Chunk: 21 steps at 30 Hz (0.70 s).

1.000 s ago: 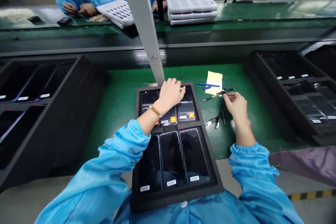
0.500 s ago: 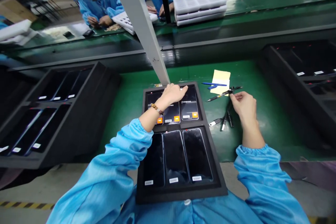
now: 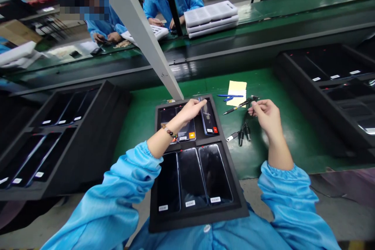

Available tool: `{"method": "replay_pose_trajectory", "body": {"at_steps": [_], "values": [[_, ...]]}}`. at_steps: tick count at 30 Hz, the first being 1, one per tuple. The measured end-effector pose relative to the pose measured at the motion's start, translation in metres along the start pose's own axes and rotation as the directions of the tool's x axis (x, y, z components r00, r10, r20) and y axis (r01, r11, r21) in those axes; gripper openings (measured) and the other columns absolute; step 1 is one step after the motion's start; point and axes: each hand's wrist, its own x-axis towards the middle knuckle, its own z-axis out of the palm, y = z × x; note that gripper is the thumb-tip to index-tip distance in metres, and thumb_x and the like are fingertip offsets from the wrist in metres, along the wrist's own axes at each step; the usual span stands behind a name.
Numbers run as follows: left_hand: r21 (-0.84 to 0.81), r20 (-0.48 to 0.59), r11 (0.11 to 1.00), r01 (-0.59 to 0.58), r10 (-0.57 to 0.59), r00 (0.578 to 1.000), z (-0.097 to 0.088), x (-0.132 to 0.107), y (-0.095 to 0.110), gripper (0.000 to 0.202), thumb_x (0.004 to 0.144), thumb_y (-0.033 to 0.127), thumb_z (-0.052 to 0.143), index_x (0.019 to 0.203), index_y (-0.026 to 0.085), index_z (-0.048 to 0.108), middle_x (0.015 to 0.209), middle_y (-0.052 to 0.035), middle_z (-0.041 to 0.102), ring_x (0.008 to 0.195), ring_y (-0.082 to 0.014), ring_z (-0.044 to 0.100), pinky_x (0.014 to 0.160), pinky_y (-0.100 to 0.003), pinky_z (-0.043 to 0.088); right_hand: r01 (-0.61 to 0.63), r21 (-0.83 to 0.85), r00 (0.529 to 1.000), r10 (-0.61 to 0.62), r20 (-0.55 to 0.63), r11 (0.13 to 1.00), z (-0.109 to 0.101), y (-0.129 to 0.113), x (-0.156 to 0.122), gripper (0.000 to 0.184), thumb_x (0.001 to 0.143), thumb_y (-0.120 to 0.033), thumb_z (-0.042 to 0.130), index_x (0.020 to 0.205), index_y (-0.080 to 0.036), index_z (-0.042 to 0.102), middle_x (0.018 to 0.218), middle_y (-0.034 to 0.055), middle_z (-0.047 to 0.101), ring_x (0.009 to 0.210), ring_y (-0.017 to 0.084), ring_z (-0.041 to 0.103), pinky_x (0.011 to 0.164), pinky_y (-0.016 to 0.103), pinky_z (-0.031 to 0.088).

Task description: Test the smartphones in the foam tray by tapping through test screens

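A black foam tray (image 3: 202, 218) in front of me holds two rows of smartphones. My left hand (image 3: 190, 110) grips the top end of the smartphone (image 3: 209, 116) at the far right corner; that phone is tilted up from its slot. Beside it, another smartphone (image 3: 187, 131) shows an orange patch on a lit screen. In the near row the phones, such as one smartphone (image 3: 216, 174), are dark with white labels. My right hand (image 3: 267, 116) pinches a bunch of short black adapter cables (image 3: 245, 127) above the green table, their plug ends hanging down.
Yellow paper (image 3: 237, 87), a blue pen (image 3: 230, 95) and a black pen (image 3: 234, 109) lie behind the cables. Phone trays stand at left (image 3: 99, 133) and right (image 3: 288, 70). A grey post (image 3: 158, 62) rises behind my tray. Across the line, two people work near white trays (image 3: 211, 17).
My left hand has taken hold of the far right phone and raised its top end out of the slot. My right hand keeps its pinch on the cables. The camera view has shifted slightly.
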Motion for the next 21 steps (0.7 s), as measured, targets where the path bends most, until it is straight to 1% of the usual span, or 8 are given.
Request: {"method": "replay_pose_trajectory", "body": {"at_steps": [3, 6, 10, 13, 16, 18, 20, 21], "values": [[-0.185, 0.077, 0.982, 0.049, -0.035, 0.996, 0.011, -0.013, -0.003, 0.047, 0.091, 0.062, 0.080, 0.115, 0.023, 0.068, 0.120, -0.0136, 0.077, 0.116, -0.0306, 0.074, 0.103, -0.045, 0.059, -0.016, 0.108, 0.998, 0.010, 0.061, 0.994, -0.004, -0.016, -0.017, 0.053, 0.088, -0.075, 0.071, 0.098, -0.024, 0.063, 0.066, -0.0051, 0.054, 0.058, 0.014, 0.056, 0.057, 0.031, 0.055], [-0.325, 0.131, 0.940, 0.105, -0.065, 0.989, 0.020, -0.021, -0.008, 0.056, 0.090, 0.060, 0.082, 0.129, 0.026, 0.060, 0.131, -0.0143, 0.074, 0.116, -0.0300, 0.075, 0.100, -0.047, 0.061, -0.020, 0.181, 0.996, 0.004, 0.090, 0.983, -0.014, -0.038, -0.036, 0.050, 0.095, -0.073, 0.067, 0.100, -0.023, 0.071, 0.063, -0.0076, 0.037, 0.055, 0.012, 0.041, 0.049, 0.027, 0.046], [-0.438, 0.131, 0.891, 0.122, -0.071, 0.989, 0.031, -0.023, -0.015, 0.080, 0.085, 0.056, 0.088, 0.148, 0.030, 0.045, 0.139, -0.0121, 0.072, 0.118, -0.0283, 0.075, 0.097, -0.044, 0.064, 0.148, 0.317, 0.987, -0.122, -0.100, 0.937, -0.033, -0.073, -0.041, 0.046, 0.102, -0.067, 0.064, 0.094, -0.022, 0.072, 0.065, -0.0064, 0.032, 0.056, 0.011, 0.031, 0.046, 0.026, 0.027], [-0.473, 0.079, 0.874, 0.109, -0.081, 0.994, 0.038, -0.021, -0.021, 0.091, 0.083, 0.052, 0.091, 0.154, 0.029, 0.038, 0.145, -0.0122, 0.068, 0.127, -0.0265, 0.072, 0.102, -0.039, 0.062, 0.296, 0.137, 0.946, -0.270, -0.181, 0.945, -0.044, -0.097, -0.034, 0.053, 0.108, -0.069, 0.048, 0.099, -0.021, 0.071, 0.070, -0.0046, 0.035, 0.058, 0.012, 0.035, 0.050, 0.030, 0.026], [-0.497, 0.045, 0.862, 0.104, -0.095, 0.995, 0.041, -0.021, -0.023, 0.091, 0.083, 0.051, 0.092, 0.153, 0.027, 0.039, 0.147, -0.0139, 0.067, 0.129, -0.0270, 0.070, 0.105, -0.039, 0.061, 0.369, -0.140, 0.901, -0.390, -0.188, 0.919, -0.051, -0.113, -0.029, 0.044, 0.110, -0.063, 0.051, 0.115, -0.025, 0.073, 0.077, 0.0002, 0.050, 0.064, 0.016, 0.044, 0.060, 0.036, 0.034], [-0.517, 0.031, 0.850, 0.103, -0.103, 0.994, 0.040, -0.024, -0.022, 0.087, 0.084, 0.051, 0.091, 0.151, 0.026, 0.041, 0.147, -0.0141, 0.067, 0.132, -0.0272, 0.069, 0.107, -0.039, 0.060, 0.395, -0.311, 0.901, -0.431, -0.055, 0.865, -0.050, -0.116, -0.032, 0.037, 0.110, -0.058, 0.053, 0.122, -0.030, 0.074, 0.082, 0.0026, 0.060, 0.067, 0.018, 0.049, 0.065, 0.038, 0.038], [-0.539, 0.019, 0.836, 0.106, -0.113, 0.993, 0.039, -0.027, -0.020, 0.082, 0.086, 0.053, 0.089, 0.149, 0.026, 0.044, 0.149, -0.0135, 0.066, 0.136, -0.0273, 0.067, 0.111, -0.039, 0.058, 0.473, -0.419, 0.881, -0.417, 0.223, 0.775, -0.042, -0.110, -0.040, 0.033, 0.111, -0.054, 0.053, 0.123, -0.031, 0.074, 0.087, 0.0029, 0.069, 0.070, 0.019, 0.058, 0.068, 0.037, 0.043], [-0.550, 0.014, 0.828, 0.108, -0.120, 0.993, 0.038, -0.029, -0.019, 0.080, 0.087, 0.055, 0.087, 0.148, 0.026, 0.045, 0.151, -0.0132, 0.066, 0.138, -0.0274, 0.065, 0.113, -0.039, 0.057, 0.530, -0.416, 0.841, -0.397, 0.368, 0.738, -0.035, -0.104, -0.047, 0.032, 0.111, -0.052, 0.053, 0.121, -0.031, 0.074, 0.090, 0.0027, 0.072, 0.074, 0.020, 0.063, 0.070, 0.036, 0.046]]}}
